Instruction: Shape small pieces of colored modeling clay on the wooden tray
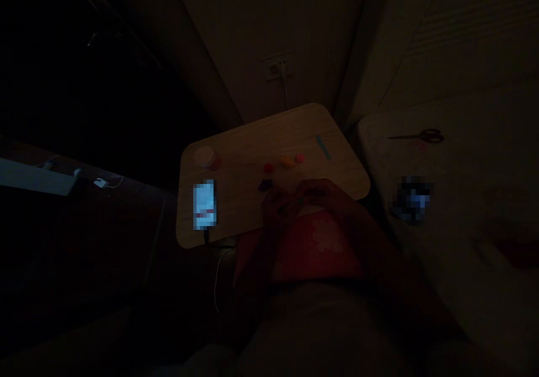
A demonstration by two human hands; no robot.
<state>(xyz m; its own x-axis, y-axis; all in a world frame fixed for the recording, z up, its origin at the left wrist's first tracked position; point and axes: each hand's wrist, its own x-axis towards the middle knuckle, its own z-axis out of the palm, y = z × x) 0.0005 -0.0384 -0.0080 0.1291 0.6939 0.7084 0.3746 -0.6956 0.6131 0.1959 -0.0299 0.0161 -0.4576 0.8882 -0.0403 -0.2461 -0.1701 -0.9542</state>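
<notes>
In dim light, my left hand (pixel 278 206) and my right hand (pixel 323 193) meet over the front edge of a small wooden table (pixel 240 197). Their fingers are closed around a small green piece (pixel 300 200), mostly hidden between them. Just beyond my left hand lies a dark lump (pixel 265 185). Farther back are a red lump (pixel 268 168), an orange piece (pixel 287 162) and a pink lump (pixel 300 157). A flat teal strip (pixel 324 147) rests toward the table's right side.
A round-lidded tub (pixel 205 156) and a lit phone (pixel 204 204) with a cable sit on the table's left. Scissors (pixel 421 136) and a blurred-out device (pixel 412 200) lie on a pale surface to the right. A wall socket (pixel 278 68) holds a plug.
</notes>
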